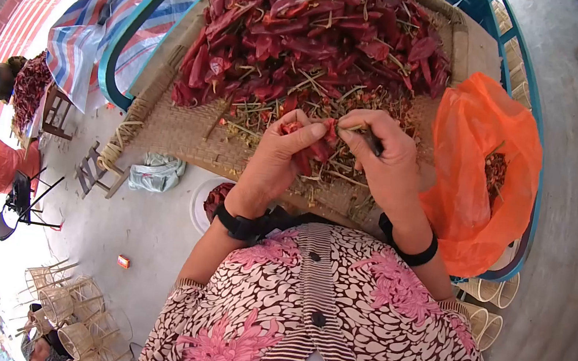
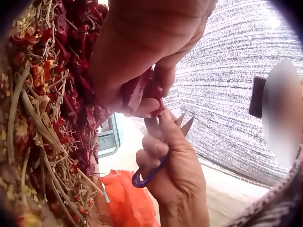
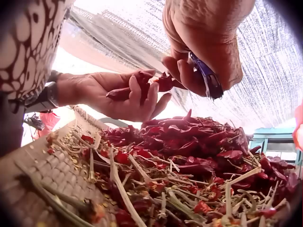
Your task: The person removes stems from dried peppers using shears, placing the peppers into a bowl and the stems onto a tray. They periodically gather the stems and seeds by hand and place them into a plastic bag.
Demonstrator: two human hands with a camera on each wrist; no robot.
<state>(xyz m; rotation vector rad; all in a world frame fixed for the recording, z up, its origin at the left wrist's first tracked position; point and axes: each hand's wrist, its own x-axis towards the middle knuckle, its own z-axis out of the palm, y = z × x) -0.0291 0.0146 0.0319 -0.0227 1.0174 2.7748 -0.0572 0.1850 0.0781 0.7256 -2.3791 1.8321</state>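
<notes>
In the head view my left hand (image 1: 274, 153) holds dried red chili peppers (image 1: 304, 159) just above the near edge of the woven mat (image 1: 165, 119). The right wrist view shows one chili (image 3: 118, 93) lying across the fingers of that hand. My right hand (image 1: 388, 166) grips small scissors with purple-blue handles (image 3: 207, 78); their blades (image 2: 188, 126) poke out past the thumb in the left wrist view. The right thumb and fingertips meet the end of a chili held by the left. Behind both hands rises a big heap of dried chilies (image 1: 317, 33).
Cut stems (image 1: 335, 168) and seeds litter the mat before the heap. An orange plastic bag (image 1: 452, 203) hangs open at the right, inside the teal metal frame (image 1: 109, 67). Below the mat's left side stands a white bucket (image 1: 198, 206) with chilies. A small wooden stool (image 1: 94, 172) is at left.
</notes>
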